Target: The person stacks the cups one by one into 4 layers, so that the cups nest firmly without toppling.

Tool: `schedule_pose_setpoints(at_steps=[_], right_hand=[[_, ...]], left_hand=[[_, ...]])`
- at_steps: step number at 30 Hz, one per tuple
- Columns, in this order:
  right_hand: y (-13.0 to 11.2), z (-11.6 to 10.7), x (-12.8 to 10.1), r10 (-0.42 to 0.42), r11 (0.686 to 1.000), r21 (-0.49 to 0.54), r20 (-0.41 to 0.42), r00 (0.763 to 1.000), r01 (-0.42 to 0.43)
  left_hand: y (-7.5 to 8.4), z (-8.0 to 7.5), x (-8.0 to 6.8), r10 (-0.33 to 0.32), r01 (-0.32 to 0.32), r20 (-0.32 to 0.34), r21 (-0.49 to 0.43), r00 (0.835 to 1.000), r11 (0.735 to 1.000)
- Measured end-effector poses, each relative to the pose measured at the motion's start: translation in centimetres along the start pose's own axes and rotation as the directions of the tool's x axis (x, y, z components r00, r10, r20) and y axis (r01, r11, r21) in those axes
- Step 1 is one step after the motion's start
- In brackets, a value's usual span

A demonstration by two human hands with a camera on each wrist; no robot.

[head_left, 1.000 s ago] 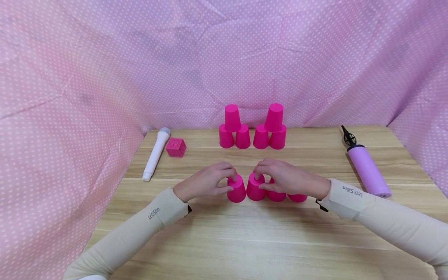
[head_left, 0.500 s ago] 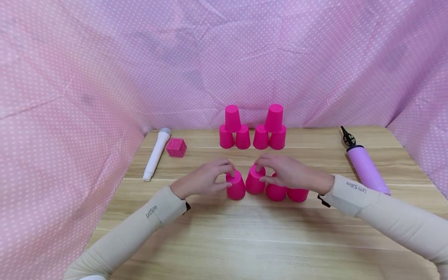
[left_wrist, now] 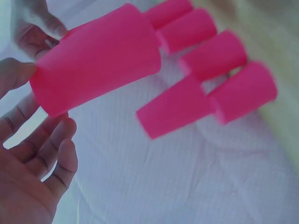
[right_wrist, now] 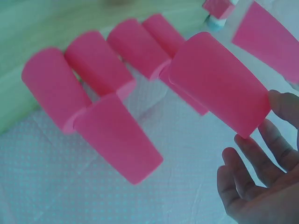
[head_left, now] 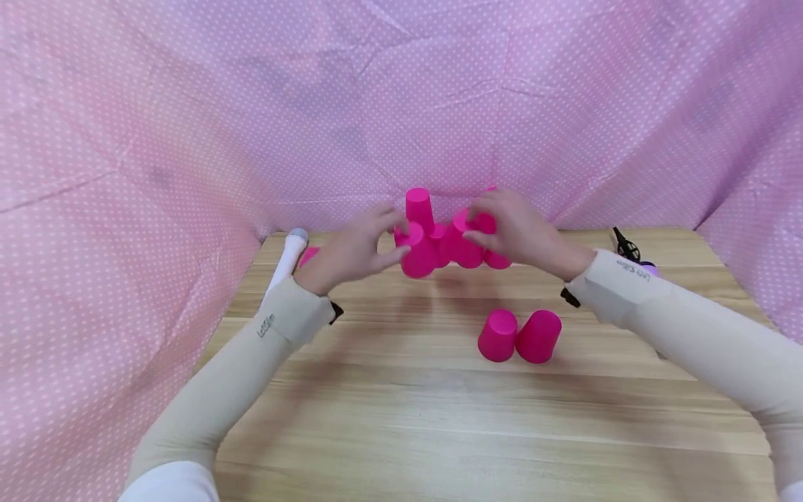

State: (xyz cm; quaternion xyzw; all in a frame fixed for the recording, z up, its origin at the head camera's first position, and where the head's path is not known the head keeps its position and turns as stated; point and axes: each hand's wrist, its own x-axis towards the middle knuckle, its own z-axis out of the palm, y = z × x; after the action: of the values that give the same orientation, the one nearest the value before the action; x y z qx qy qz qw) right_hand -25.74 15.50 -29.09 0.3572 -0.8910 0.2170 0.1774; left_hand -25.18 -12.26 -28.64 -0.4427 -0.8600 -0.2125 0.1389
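Observation:
My left hand (head_left: 360, 247) pinches an upside-down pink cup (head_left: 418, 256) near its closed end, thumb and fingertips on it in the left wrist view. My right hand (head_left: 521, 226) grips another pink cup (right_wrist: 219, 84) the same way. Both cups are raised above the table, side by side, in front of two small cup stacks at the back. The left stack's top cup (head_left: 418, 204) shows between the hands, over a partly covered base. Most of the right stack is hidden behind my right hand in the head view, but its upper cup (right_wrist: 119, 140) shows in the right wrist view.
Two upside-down pink cups (head_left: 498, 337) stand side by side on the wooden table (head_left: 408, 404), nearer me. A white toy microphone (head_left: 285, 265) and a pink block (head_left: 307, 256) lie at left. A pump with a black nozzle (head_left: 627, 245) is half covered by my right arm. Dotted pink cloth hangs behind.
Both hands have lifted the two left cups off the front row and moved them up and away toward the back stacks. The two right cups of that row stay on the table.

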Motion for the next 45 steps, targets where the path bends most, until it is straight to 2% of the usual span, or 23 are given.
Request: schedule_pose_setpoints(at_steps=[7,13,16,21,31,38,45], right_hand=[[1.5,-0.1,3.3,0.142,0.99,0.015,0.059,0.988,-0.143],[2.7,0.4,5.2,0.302,0.95,0.032,0.137,0.943,-0.309],[3.4,0.8,5.7,0.349,0.932,0.039,0.176,0.92,-0.361],[4.3,1.5,6.2,0.379,0.915,0.05,0.243,0.893,-0.401],[4.8,2.4,6.6,0.416,0.893,0.048,0.294,0.861,-0.448],[5.1,2.6,6.6,0.403,0.901,0.041,0.29,0.868,-0.432],[5.3,2.6,6.7,0.407,0.899,0.046,0.285,0.868,-0.436]], left_hand=[[-1.3,-1.9,4.5,-0.104,0.111,-0.121,0.05,0.987,0.993],[-2.3,-2.3,7.3,-0.148,0.16,-0.169,0.061,0.974,0.985],[-2.8,-2.2,8.3,-0.175,0.187,-0.161,0.061,0.971,0.98],[-3.6,-1.9,9.4,-0.247,0.258,-0.128,0.081,0.961,0.963],[-4.2,-1.3,10.9,-0.352,0.354,-0.046,0.061,0.935,0.933],[-4.6,-0.7,11.7,-0.355,0.354,-0.008,0.085,0.935,0.931],[-4.6,-0.3,12.6,-0.399,0.394,0.046,0.087,0.916,0.915]])
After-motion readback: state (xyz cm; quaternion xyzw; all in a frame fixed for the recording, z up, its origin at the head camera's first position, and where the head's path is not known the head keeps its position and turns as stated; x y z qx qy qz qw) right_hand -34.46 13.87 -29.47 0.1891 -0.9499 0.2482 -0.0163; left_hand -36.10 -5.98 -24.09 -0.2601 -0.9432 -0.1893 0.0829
